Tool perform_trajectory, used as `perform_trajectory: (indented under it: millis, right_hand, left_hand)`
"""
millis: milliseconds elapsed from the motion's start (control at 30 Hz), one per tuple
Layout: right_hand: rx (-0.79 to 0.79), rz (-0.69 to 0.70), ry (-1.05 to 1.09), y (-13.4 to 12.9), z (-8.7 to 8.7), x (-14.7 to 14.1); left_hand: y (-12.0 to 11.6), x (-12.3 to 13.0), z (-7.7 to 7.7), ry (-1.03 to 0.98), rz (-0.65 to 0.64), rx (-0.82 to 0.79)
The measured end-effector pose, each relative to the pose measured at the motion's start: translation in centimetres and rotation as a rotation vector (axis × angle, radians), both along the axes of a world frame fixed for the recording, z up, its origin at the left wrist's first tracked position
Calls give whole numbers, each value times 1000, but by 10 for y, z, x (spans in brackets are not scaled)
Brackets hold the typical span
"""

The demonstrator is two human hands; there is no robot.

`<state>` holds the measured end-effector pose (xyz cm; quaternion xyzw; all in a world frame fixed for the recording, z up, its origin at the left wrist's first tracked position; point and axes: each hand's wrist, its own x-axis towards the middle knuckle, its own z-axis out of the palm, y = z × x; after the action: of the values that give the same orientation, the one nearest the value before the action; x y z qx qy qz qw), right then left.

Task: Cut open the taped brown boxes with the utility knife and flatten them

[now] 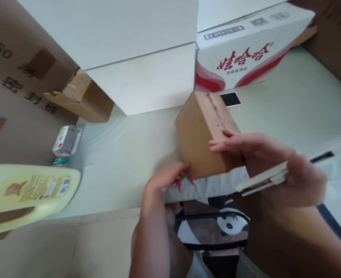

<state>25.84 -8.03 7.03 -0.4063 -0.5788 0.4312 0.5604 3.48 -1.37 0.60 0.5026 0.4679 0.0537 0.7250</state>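
Note:
A small brown cardboard box (197, 141) is tilted up at the near edge of the pale green cloth. My left hand (172, 175) is at its lower left corner, fingers curled against the bottom edge. My right hand (274, 166) rests its fingertips on the box's taped face. Tucked in that same hand, under the thumb, is a slim white tool that looks like a utility knife (264, 179); motion blurs it somewhat. Behind the box, a phone (231, 99) lies partly hidden, dark screen up.
White boxes (158, 77) and a red-and-white water carton (245, 61) stand behind. On the left are a large printed carton (19, 127), an opened small carton (86, 96), a clear bottle (66, 143) and a yellow jug (48, 189). A panda-print item (211, 227) is below.

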Motion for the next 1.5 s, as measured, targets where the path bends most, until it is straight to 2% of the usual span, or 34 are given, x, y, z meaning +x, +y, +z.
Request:
perform_trajectory:
  millis: [33, 67, 100, 133, 167, 200, 233, 267, 300, 367, 400, 467, 567, 633, 667, 700, 767, 867, 1033, 1133, 1300, 1500]
  right_hand:
    - [-34, 53, 118, 1, 1, 6]
    - [-61, 108, 223, 3, 1, 12]
    - [-78, 170, 289, 4, 2, 17]
    - [-78, 244, 301, 6, 4, 20]
    - [-70, 330, 281, 7, 5, 21]
    - [-60, 419, 240, 8, 8, 21]
    - [-38, 519, 181, 9, 10, 19]
    - [-12, 614, 118, 9, 12, 17]
    - [17, 682, 65, 8, 13, 14]
    - [42, 687, 20, 5, 14, 9]
    - [36, 637, 38, 2, 13, 8]
    - [-27, 437, 171, -4, 8, 10]
    - [-60, 58, 279, -13, 1, 19]
    - [-9, -151, 118, -15, 0, 24]
    - [28, -186, -6, -15, 2, 26]
    - [61, -179, -121, -15, 4, 28]
    - [94, -45, -285, -14, 10, 30]
    - [99, 96, -369, -12, 15, 34]
    - [142, 14, -395, -14, 8, 42]
    - [188, 36, -390, -15, 5, 43]
    - [83, 61, -431, -17, 3, 44]
    - [1, 48, -297, -23, 3, 52]
  left_hand:
    - [-1, -2, -1, 64, -125, 18]
    - [-1, -4, -2, 131, -168, 63]
    - [0, -7, -3, 190, -109, 130]
    - [1, -8, -3, 223, 38, 235]
    - [4, -9, -3, 223, 265, 365]
    - [6, -9, -3, 176, 557, 547]
    - [8, -8, -3, 76, 794, 722]
    - [9, -6, -2, -48, 943, 879]
    - [11, -4, -1, -164, 1014, 1003]
    - [13, 3, -3, -282, 953, 1078]
    - [13, 7, -5, -286, 919, 1038]
    - [14, 16, -13, -331, 938, 924]
    - [12, 31, -28, -485, 1069, 853]
    - [8, 38, -36, -461, 1057, 859]
    - [5, 41, -38, -440, 1042, 868]
    - [3, 44, -39, -421, 1027, 877]
    - [-1, 47, -40, -408, 1017, 890]
    - [-3, 49, -39, -449, 1043, 873]
    - [0, 51, -35, -512, 1075, 847]
    - [0, 53, -34, -469, 1069, 856]
    - [1, 55, -33, -390, 1082, 854]
    - [1, 55, -31, -408, 1061, 813]
